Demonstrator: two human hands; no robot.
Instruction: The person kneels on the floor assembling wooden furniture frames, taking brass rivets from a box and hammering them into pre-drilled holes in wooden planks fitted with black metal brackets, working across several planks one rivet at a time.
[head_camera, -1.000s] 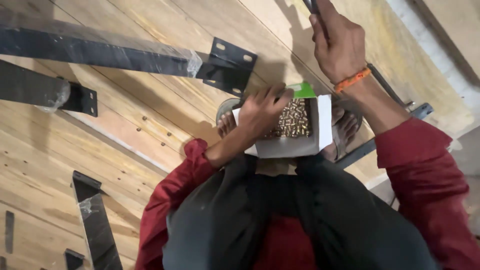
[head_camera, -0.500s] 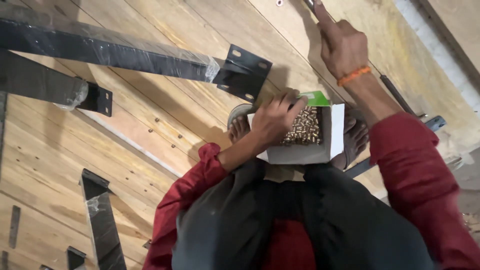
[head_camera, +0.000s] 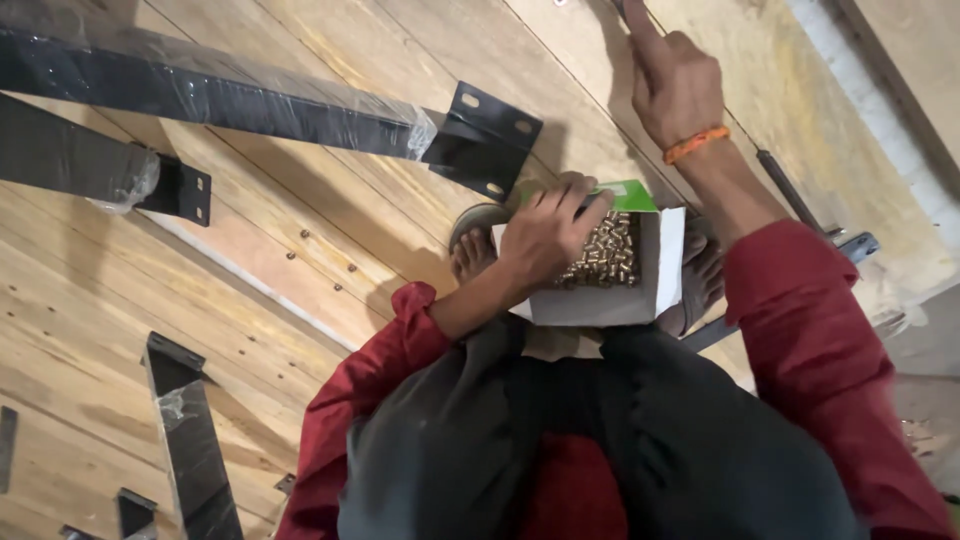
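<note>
With the left hand (head_camera: 545, 235) curled, fingers together, into the white cardboard box of brass screws (head_camera: 610, 270) at frame centre and the right hand (head_camera: 675, 85) pressing one extended finger on the pale wooden panel (head_camera: 330, 240) at the top, a careless pull could tip the box and scatter screws.

Left hand (head_camera: 545, 235) bent down, fingers curled (knuckles up); right hand (head_camera: 675, 85) stretched forward, 1 finger pointing.
</note>
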